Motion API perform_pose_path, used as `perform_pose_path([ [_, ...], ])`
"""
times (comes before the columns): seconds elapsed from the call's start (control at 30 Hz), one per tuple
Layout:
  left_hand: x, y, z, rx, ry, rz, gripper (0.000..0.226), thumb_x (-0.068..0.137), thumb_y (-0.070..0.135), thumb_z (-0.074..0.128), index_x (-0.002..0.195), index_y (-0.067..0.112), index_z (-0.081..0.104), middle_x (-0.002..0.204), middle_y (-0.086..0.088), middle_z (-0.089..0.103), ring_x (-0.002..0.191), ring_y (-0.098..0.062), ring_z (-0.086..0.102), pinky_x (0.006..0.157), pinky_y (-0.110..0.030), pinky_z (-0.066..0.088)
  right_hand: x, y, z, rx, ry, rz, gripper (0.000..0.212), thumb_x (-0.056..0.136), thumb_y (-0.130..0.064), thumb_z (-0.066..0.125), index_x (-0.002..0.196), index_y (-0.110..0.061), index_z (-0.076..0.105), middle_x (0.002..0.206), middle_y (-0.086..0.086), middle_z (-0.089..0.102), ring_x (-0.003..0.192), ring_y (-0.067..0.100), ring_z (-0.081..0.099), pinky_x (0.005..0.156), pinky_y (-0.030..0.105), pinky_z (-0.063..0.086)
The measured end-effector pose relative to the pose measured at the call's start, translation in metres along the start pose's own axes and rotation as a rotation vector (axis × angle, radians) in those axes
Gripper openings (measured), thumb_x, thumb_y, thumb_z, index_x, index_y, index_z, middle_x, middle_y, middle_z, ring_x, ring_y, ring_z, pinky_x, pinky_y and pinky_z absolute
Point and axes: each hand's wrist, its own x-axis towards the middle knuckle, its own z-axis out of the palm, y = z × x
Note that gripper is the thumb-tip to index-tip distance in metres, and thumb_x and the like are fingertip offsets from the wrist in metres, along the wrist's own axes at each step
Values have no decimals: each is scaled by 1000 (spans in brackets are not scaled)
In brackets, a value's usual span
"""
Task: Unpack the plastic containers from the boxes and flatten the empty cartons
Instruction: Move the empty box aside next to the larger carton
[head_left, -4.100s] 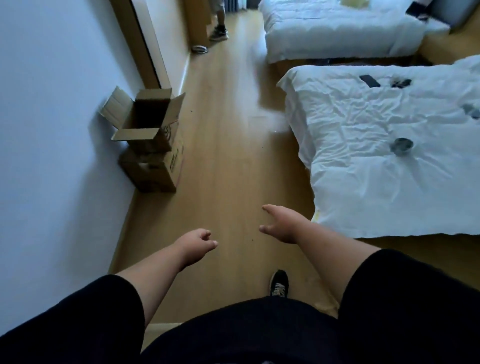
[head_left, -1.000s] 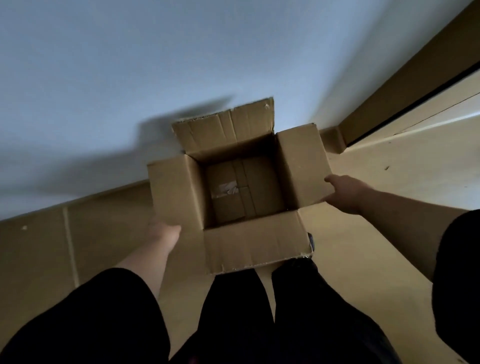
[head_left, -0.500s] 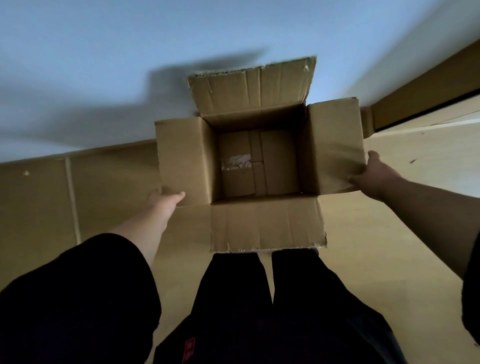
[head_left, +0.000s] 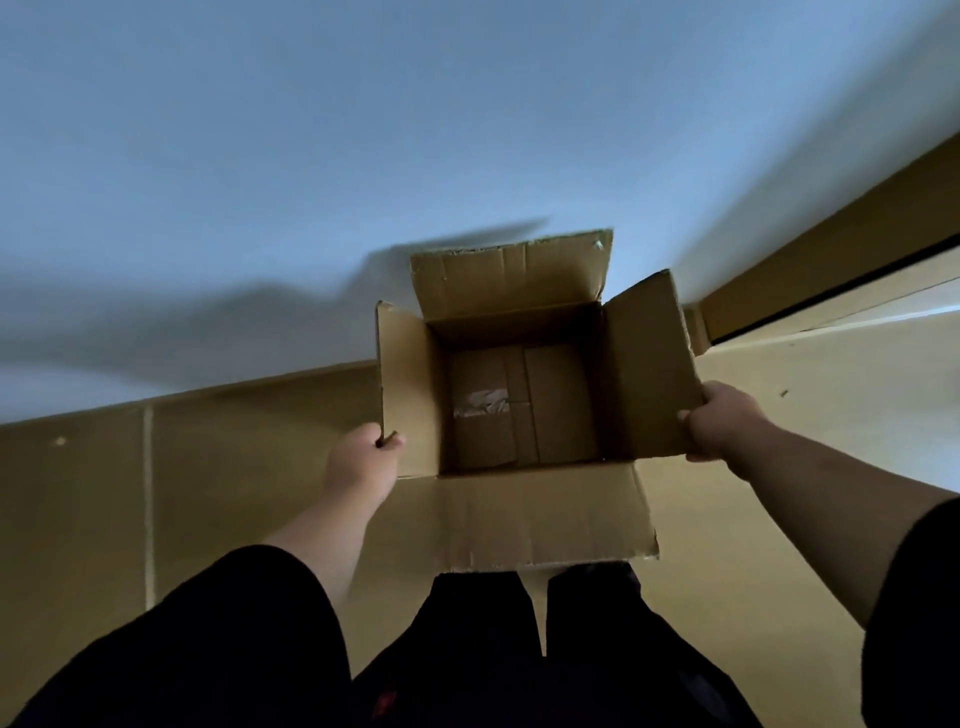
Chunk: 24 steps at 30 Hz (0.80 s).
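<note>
We hold box (head_left: 519, 395) in front of us, above floor (head_left: 779, 519), near wall (head_left: 363, 130). Left hand (head_left: 361, 462) pinches left flap edge; right hand (head_left: 722, 421) grips right flap. Flaps spread so we see inside: no containers visible, only taped bottom. Likely ready for flattening.

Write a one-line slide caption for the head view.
Both hands, left and right, grip side flaps of an open brown cardboard box, empty of containers, by the wall.
</note>
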Motion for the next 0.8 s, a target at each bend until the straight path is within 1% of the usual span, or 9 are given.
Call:
perform_pose_path([
  [0.1,-4,7,-14,48,36,65,38,97,40,52,79,6,53,71,-8,54,61,-25,52,55,-31,35,-14,2,-14,50,4,-9,16,97,-8,55,110,-17,58,97,11,63,82,28,64,65,41,60],
  [0.23,-14,21,-26,10,64,159,39,97,37,52,73,6,50,69,-8,52,60,-25,50,55,-33,34,-28,8,-30,84,45,-2,12,97,-8,55,107,-15,59,92,12,64,78,29,67,62,41,61],
  [0.33,-23,34,-32,-25,77,230,38,97,34,52,70,9,46,66,-8,49,60,-25,48,55,-33,31,-37,15,-38,104,69,-10,11,97,-10,56,106,-16,59,94,12,65,80,30,68,71,46,62],
  [0.4,-30,41,-35,-8,94,272,38,97,35,52,71,9,48,67,-10,52,62,-27,51,55,-33,33,-44,19,-43,120,79,-21,11,97,-12,56,105,-18,59,95,11,65,80,29,69,74,47,62],
  [0.47,-35,49,-36,-7,88,297,36,97,38,51,77,7,55,72,-13,58,66,-30,56,55,-33,38,-49,22,-53,132,96,-33,11,97,-13,56,106,-19,59,96,11,65,80,29,69,72,45,63],
  [0.57,-44,69,-34,-14,66,360,37,96,36,53,77,4,54,70,-15,55,66,-31,55,56,-32,35,-59,32,-77,139,143,-30,11,98,-13,56,107,-17,60,95,11,65,78,29,69,63,38,61],
  [0.6,-47,78,-32,-14,52,394,38,96,36,53,76,4,54,69,-15,54,66,-33,55,56,-32,35,-63,38,-87,146,162,-21,10,98,-13,56,107,-16,60,94,11,65,77,29,69,63,38,61],
  [0.7,-60,110,-19,-14,-24,463,37,97,37,53,78,5,56,68,-13,54,63,-29,55,57,-31,37,-74,64,-113,180,229,23,8,98,-12,56,104,-13,61,92,14,65,76,31,68,66,42,62],
  [0.8,-76,145,2,15,-93,535,39,95,38,56,73,6,53,67,-10,55,64,-27,55,58,-31,36,-84,103,-137,217,305,90,8,97,-13,56,103,-13,62,92,14,64,76,31,68,65,44,63],
])
